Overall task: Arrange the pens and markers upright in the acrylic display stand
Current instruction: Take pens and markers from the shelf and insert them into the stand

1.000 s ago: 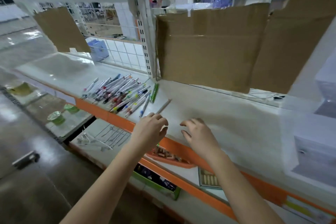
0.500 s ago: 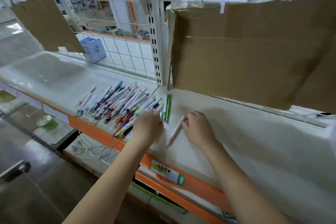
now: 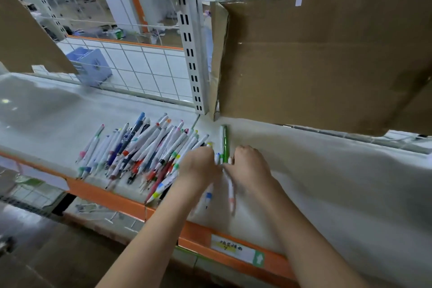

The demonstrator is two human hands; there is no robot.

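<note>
While pens point(image 3: 140, 154) lie heaped, both hands point(image 3: 250, 168) meet beside them

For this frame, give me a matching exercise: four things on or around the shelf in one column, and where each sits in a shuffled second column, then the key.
Things
1. pile of pens
2. green marker
3. cardboard sheet
4. shelf label

Places
A. on the orange front edge of the shelf, near the right forearm
B. hanging behind the shelf, right of the white upright
C. lying flat on the shelf, left of the left hand
D. lying just beyond the gap between the left hand and the right hand

Pairs: 1-C, 2-D, 3-B, 4-A
</note>
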